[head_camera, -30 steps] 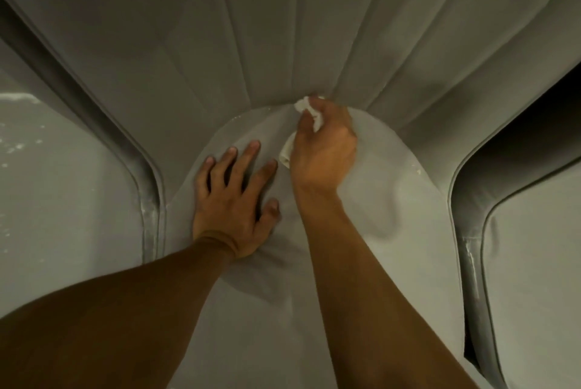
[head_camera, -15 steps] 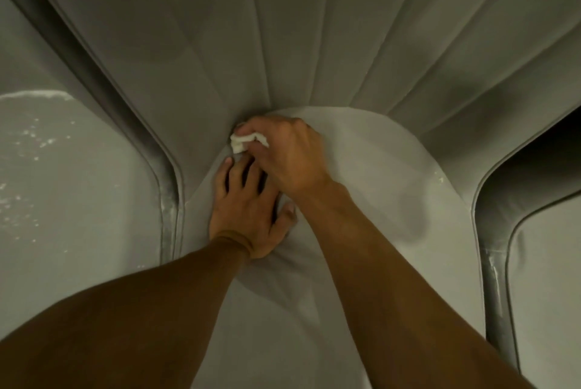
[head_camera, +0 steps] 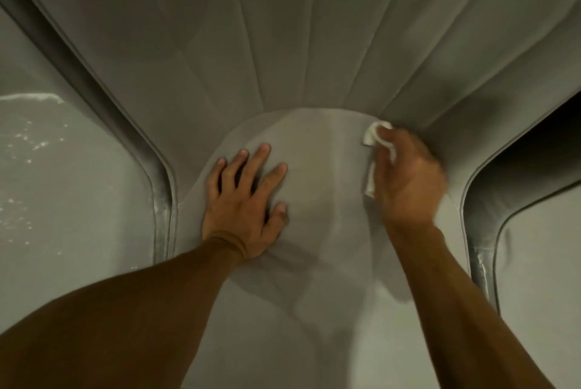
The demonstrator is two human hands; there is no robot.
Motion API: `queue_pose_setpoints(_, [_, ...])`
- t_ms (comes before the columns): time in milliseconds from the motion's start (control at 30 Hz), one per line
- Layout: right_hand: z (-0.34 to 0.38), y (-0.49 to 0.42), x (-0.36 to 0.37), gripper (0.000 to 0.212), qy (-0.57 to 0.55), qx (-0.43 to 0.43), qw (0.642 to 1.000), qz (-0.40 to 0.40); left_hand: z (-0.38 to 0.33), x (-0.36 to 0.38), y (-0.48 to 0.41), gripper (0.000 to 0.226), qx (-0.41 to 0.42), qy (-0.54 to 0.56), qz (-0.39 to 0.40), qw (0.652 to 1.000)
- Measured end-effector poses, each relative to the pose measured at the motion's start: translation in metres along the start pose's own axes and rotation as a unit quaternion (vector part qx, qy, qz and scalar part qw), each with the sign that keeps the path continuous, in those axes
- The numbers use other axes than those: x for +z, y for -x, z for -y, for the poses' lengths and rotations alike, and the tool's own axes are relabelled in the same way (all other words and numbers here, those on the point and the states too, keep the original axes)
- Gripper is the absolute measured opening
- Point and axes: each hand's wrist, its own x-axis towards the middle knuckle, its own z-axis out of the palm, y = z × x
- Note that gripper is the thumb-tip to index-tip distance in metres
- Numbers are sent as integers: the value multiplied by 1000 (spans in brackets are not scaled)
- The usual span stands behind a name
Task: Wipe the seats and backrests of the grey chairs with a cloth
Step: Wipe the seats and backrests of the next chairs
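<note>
A grey padded chair fills the head view: its channel-stitched backrest (head_camera: 283, 42) rises at the top and its pale seat (head_camera: 320, 247) spreads below. My right hand (head_camera: 405, 181) grips a small crumpled white cloth (head_camera: 372, 140) and holds it against the back right of the seat, where seat and backrest meet. Part of the cloth is hidden inside the fist. My left hand (head_camera: 245, 200) lies flat on the left half of the seat with its fingers spread, holding nothing.
The chair's curved padded side edges (head_camera: 160, 187) drop away on both sides. A light floor with white specks (head_camera: 47, 184) shows at the left, and more pale surface (head_camera: 540, 262) lies past the right edge.
My right hand has swept the cloth along the seat's back seam, from the left side near my left fingers across to the right. My left hand has stayed flat on the seat.
</note>
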Motion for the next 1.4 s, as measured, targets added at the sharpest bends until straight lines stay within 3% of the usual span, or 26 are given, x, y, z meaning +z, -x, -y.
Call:
queue_pose_setpoints(167, [-38, 41, -37, 25, 11, 34, 999, -27, 0, -1, 0, 67, -1, 2, -2, 1000])
queue_pose_setpoints(333, [-37, 72, -39, 19, 40, 182, 980, -75, -1, -2, 1, 67, -2, 4, -3, 1000])
queue_pose_setpoints(500, [-25, 88, -44, 22, -36, 318, 935, -156, -3, -3, 2, 66, -5, 14, -12, 1000])
queue_pose_setpoints(567, [-18, 97, -46, 23, -44, 332, 927, -169, -2, -2, 2, 66, -5, 14, -13, 1000])
queue_pose_setpoints(767, [-2, 93, -30, 24, -9, 137, 989, -61, -2, -2, 1, 67, -7, 14, -13, 1000])
queue_pose_setpoints(1033, [10, 24, 2, 27, -113, 44, 991, -57, -3, -4, 1, 65, -4, 13, -12, 1000])
queue_pose_setpoints(1200, [27, 18, 30, 33, -83, 42, 996, -4, -3, -3, 0, 64, -5, 14, -23, 1000])
queue_pose_setpoints(1333, [30, 33, 22, 38, -104, -82, 986, 106, -1, -1, 1, 65, -2, 11, -12, 1000])
queue_pose_setpoints(1400, [20, 31, 13, 35, -69, -94, 988, 101, -1, -1, 1, 65, 0, 14, -15, 1000])
